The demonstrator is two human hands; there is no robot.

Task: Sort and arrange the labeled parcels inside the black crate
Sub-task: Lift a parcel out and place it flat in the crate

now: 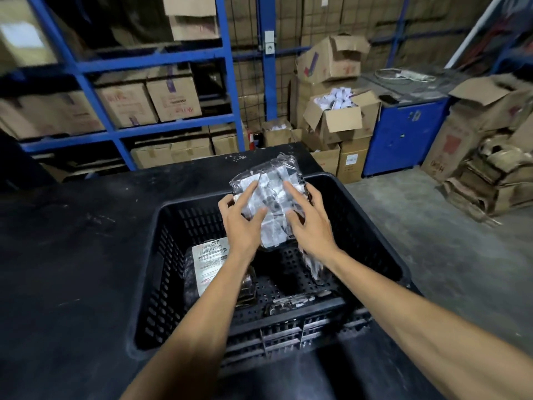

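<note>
A black perforated crate (150, 255) stands on a dark table. Both hands hold a plastic-wrapped parcel (274, 186) covered in white labels, upright above the crate's far side. My left hand (240, 223) grips its left edge with fingers spread over the front. My right hand (310, 223) grips its right edge. A dark parcel with a white barcode label (209, 262) lies at the crate's left. Another wrapped parcel (315, 268) leans on the right under my right forearm, and a small one (288, 303) lies near the front wall.
The dark table (72, 255) spreads to the left and behind the crate. Blue shelving (161, 57) with cardboard boxes fills the back. Open cartons (337, 116), a blue cabinet (403, 134) and flattened cardboard (490, 180) stand on the concrete floor at the right.
</note>
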